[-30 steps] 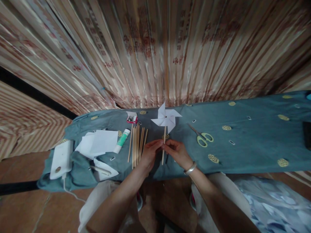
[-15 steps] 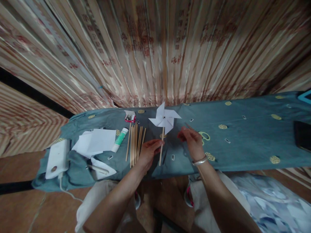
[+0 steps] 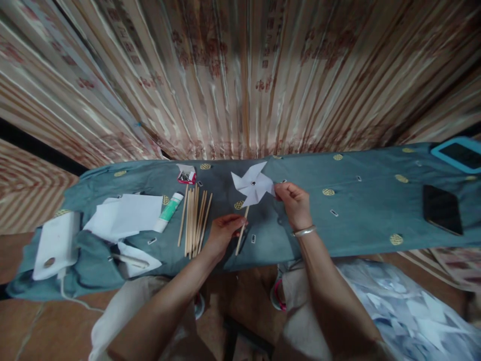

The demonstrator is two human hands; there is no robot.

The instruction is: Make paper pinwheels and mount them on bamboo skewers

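A white paper pinwheel (image 3: 252, 190) stands up on a thin wooden stick (image 3: 239, 243), with a small metal pin at its centre. My left hand (image 3: 225, 233) pinches the stick below the blades, between thumb and fingertips. At the right blade's tip, the fingers of my right hand (image 3: 296, 203) are closed on the paper edge. A metal bangle (image 3: 304, 231) circles that wrist. Left of my left hand lie several loose wooden sticks (image 3: 193, 220). The scissors are hidden from view now.
A red box of pins (image 3: 187, 176), a glue stick (image 3: 169, 212) and white paper sheets (image 3: 137, 213) lie left on the green cloth (image 3: 361, 220). Further left is a white corded device (image 3: 58, 245). A phone (image 3: 442, 209) and a blue-framed tablet (image 3: 460, 154) lie right.
My right hand has come up and left to the pinwheel's blade. The pinwheel has turned and its stick leans more. The view has shifted right; the scissors have dropped out of sight.
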